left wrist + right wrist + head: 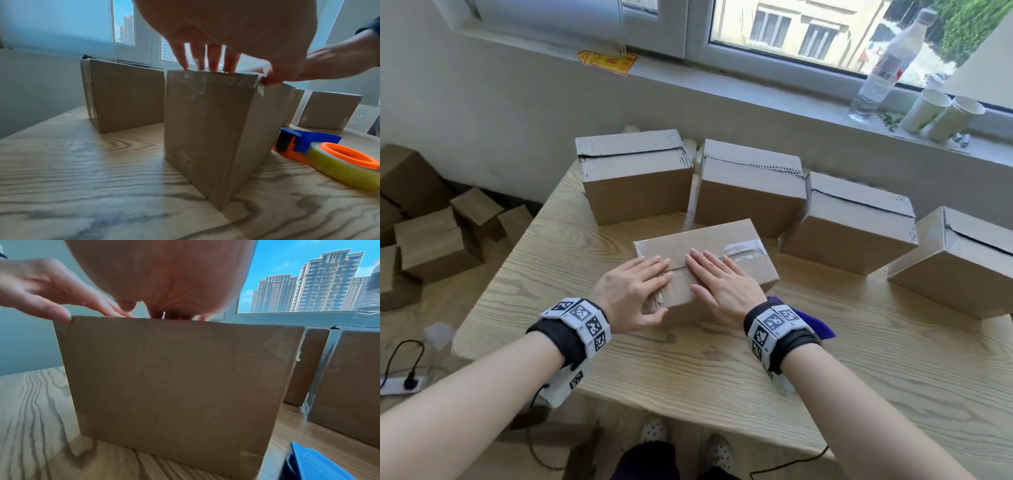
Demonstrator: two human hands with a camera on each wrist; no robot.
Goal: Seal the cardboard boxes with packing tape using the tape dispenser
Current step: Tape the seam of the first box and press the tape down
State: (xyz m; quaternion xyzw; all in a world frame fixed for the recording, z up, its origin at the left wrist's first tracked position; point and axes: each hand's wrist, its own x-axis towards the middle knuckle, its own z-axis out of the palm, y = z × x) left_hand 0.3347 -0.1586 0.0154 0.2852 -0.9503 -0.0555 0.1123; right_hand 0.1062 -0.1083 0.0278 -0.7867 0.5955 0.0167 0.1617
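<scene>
A small cardboard box (736,236) stands near the middle of the wooden table (688,370), with clear tape along its top seam. My left hand (633,291) lies flat on the left half of the top, its thumb down over the near side. My right hand (722,284) lies flat on the right half, fingers straight. From the left wrist view the same box (211,129) has my fingertips (213,65) on its top edge. The tape dispenser (329,154), blue and orange with a yellowish roll, lies on the table to the right of the box, just under my right wrist (815,318).
Several more cardboard boxes (637,178) stand in a row behind, toward the window. The windowsill holds a plastic bottle (887,68) and two paper cups (941,114). More boxes (431,240) sit on the floor at left, near a power strip (400,383).
</scene>
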